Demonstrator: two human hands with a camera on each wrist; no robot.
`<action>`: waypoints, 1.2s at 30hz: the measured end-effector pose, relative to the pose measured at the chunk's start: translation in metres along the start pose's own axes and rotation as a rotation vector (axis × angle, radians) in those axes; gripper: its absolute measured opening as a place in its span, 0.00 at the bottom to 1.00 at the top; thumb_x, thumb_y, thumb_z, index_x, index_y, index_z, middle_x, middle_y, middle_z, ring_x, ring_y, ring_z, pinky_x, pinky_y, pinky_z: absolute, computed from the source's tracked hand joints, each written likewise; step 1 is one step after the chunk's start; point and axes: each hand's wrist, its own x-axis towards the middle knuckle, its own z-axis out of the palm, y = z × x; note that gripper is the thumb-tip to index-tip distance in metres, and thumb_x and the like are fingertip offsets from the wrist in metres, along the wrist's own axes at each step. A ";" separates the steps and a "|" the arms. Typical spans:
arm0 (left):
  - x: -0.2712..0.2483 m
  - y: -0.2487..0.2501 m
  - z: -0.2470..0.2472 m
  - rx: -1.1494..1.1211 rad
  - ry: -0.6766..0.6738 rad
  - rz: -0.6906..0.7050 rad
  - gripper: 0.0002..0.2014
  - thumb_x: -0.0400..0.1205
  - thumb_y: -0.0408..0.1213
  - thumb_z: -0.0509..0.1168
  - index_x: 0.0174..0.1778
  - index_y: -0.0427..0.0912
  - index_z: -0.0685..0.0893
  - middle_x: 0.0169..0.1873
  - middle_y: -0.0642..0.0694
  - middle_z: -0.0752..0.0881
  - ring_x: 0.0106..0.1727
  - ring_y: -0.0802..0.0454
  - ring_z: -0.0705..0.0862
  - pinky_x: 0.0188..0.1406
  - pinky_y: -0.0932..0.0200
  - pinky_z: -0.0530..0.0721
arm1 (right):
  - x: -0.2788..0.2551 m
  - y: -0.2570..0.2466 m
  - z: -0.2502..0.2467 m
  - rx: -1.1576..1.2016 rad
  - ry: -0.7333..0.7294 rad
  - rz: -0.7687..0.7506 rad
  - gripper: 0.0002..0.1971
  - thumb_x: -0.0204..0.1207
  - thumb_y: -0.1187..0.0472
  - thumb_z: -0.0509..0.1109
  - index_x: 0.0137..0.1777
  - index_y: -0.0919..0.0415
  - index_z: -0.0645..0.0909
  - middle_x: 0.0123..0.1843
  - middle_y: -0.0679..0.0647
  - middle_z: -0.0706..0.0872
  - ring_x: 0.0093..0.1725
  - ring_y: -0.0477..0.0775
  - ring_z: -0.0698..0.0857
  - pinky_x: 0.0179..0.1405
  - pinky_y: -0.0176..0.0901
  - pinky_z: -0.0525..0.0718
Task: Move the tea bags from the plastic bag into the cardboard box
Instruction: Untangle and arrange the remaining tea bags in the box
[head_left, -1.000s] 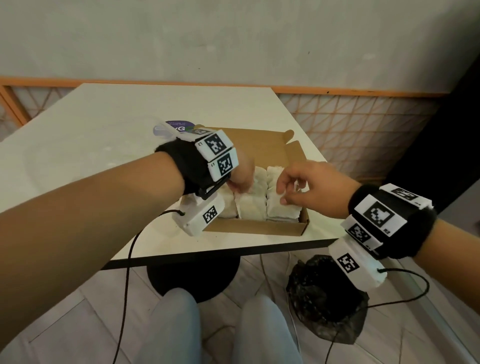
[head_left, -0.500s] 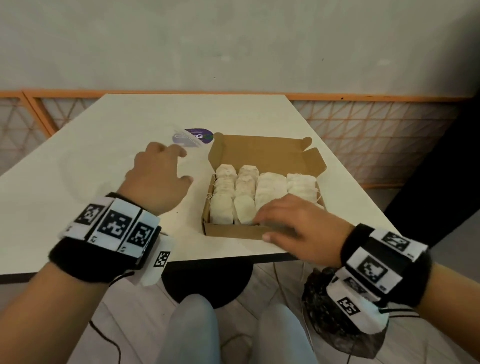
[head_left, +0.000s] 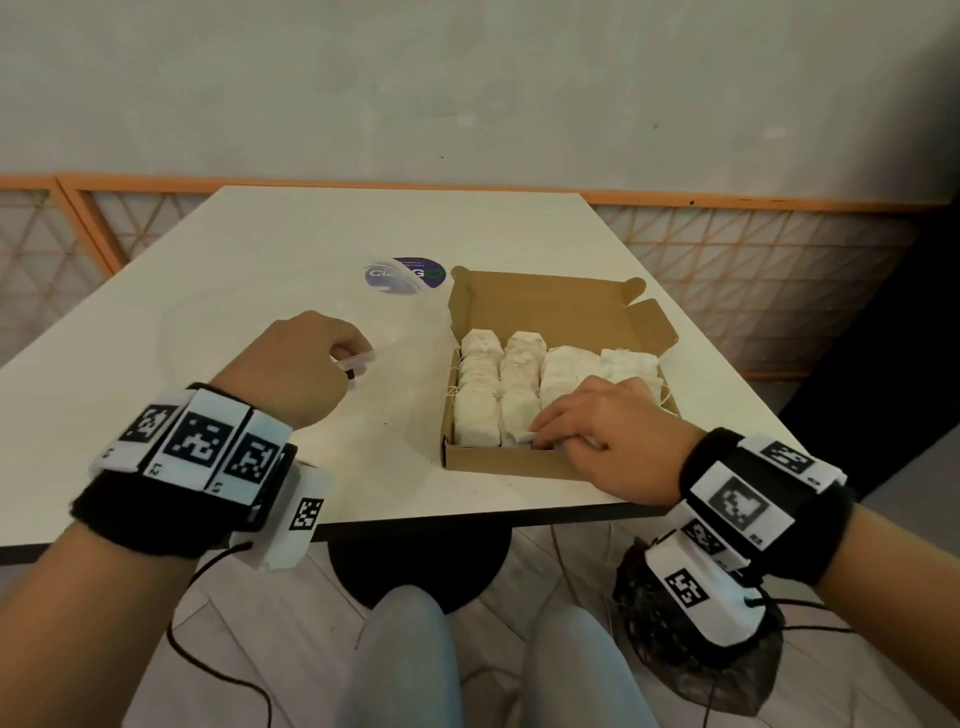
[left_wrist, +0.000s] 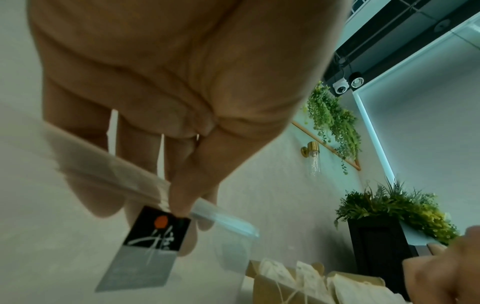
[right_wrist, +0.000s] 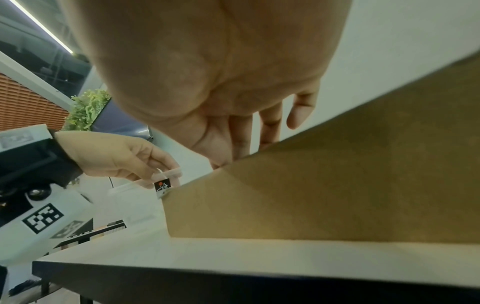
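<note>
The brown cardboard box (head_left: 550, 306) lies open on the white table, with rows of white tea bags (head_left: 519, 374) packed inside. My right hand (head_left: 540, 436) rests flat on the near right tea bags, fingers straight over the front wall (right_wrist: 337, 185). Left of the box lies the clear plastic bag (head_left: 291, 332) with a purple and green logo (head_left: 405, 273). My left hand (head_left: 353, 364) pinches the bag's zip edge (left_wrist: 221, 218) between thumb and fingers, together with a small black and grey tag (left_wrist: 153, 232).
The table (head_left: 260, 234) ends close in front of me, and its black pedestal base (head_left: 415, 566) stands below. A black crumpled bag (head_left: 670, 654) sits on the floor under my right wrist. My knees (head_left: 405, 660) are under the table edge. An orange lattice rail (head_left: 753, 249) runs behind.
My left hand left the box, moved over the plastic bag and curled its fingers onto the bag's edge. My right hand came down flat on the near right tea bags and stays there.
</note>
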 end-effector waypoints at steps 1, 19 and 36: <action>-0.003 -0.003 -0.002 0.006 -0.011 0.005 0.16 0.79 0.23 0.59 0.48 0.48 0.86 0.43 0.55 0.85 0.44 0.52 0.82 0.32 0.65 0.73 | 0.000 0.000 0.000 -0.003 0.006 0.001 0.19 0.80 0.62 0.55 0.59 0.42 0.83 0.65 0.31 0.79 0.63 0.45 0.70 0.65 0.50 0.60; -0.055 0.041 0.031 -1.032 0.096 -0.035 0.09 0.80 0.28 0.66 0.44 0.49 0.84 0.43 0.52 0.84 0.41 0.63 0.80 0.46 0.66 0.77 | 0.036 -0.020 -0.070 0.437 -0.181 0.165 0.09 0.79 0.66 0.64 0.53 0.59 0.84 0.47 0.51 0.88 0.42 0.43 0.85 0.43 0.33 0.81; -0.018 0.059 0.074 -1.157 -0.198 -0.375 0.40 0.83 0.66 0.42 0.74 0.35 0.73 0.70 0.34 0.78 0.69 0.40 0.78 0.62 0.53 0.74 | 0.041 -0.024 -0.035 0.199 -0.294 -0.030 0.14 0.73 0.67 0.69 0.55 0.51 0.87 0.45 0.46 0.91 0.35 0.30 0.80 0.43 0.20 0.75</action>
